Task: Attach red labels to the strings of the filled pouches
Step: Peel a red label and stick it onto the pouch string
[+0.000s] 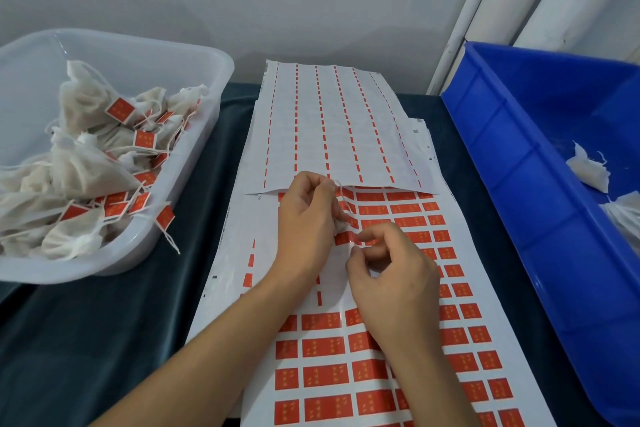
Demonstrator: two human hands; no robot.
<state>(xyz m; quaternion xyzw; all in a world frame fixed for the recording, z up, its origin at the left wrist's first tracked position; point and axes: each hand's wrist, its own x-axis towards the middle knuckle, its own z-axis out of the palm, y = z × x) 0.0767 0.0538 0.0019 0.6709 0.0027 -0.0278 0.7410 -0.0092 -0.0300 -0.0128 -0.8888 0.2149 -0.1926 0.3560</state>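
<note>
1. At far left, on the dark-covered worktop point(104, 340): clear plastic tub point(180, 163) w/ a heap of filled white pouches point(86, 170); each visible string ends in a red label point(144, 140). One label point(165, 217) hangs over the tub's near rim, string trailing below it.
2. Centre, back: used label sheet point(339, 128), white, w/ only thin red dashes left between columns; its near edge overlaps the sheet in front.
3. Centre, front: label sheet point(325, 374) running toward the viewer, rows of red labels w/ gold print; a stripped patch lies under the hands.
4. Left hand point(304, 225): grip curled, fingers closed round a white pouch point(340, 226) that shows only as a small bit at the fingertips; its string point(341, 192) loops up beside the thumb. Hand is held over the front sheet.
5. Right hand point(391, 274): just beside the left, thumb & forefinger pressed together at a label point(348, 238) on the sheet; whether the label is lifted or flat cannot be told. Other fingers curled.
6. Right edge: blue crate point(519, 163) holding a few white pouches point(588, 170) w/o labels, lying well apart from the hands.
</note>
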